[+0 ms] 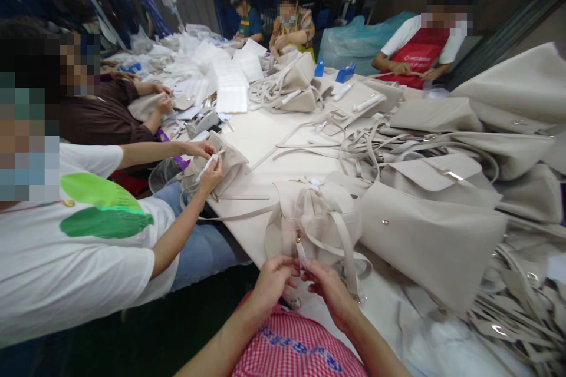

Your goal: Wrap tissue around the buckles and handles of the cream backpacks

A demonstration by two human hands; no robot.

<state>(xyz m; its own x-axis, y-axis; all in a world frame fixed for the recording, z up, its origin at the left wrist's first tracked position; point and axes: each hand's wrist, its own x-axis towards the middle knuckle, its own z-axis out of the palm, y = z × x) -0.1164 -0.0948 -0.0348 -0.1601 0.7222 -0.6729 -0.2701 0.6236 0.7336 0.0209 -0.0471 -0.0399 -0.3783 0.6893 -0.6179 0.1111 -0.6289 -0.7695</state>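
A beige backpack [316, 218] with straps lies on the white table [260, 135] right in front of me. Both of my hands are closed at its near edge. My left hand [274, 283] and my right hand [329, 291] pinch a small zipper pull [301, 252] that hangs from the bag, fingertips meeting around it. A pink checked cloth [296, 344] lies over my lap below the hands.
A heap of beige bags [433, 235] and loose straps [517, 312] fills the table to my right. To my left a person in a white shirt [79, 253] works on another bag [216, 165]. Several more people sit along the far side.
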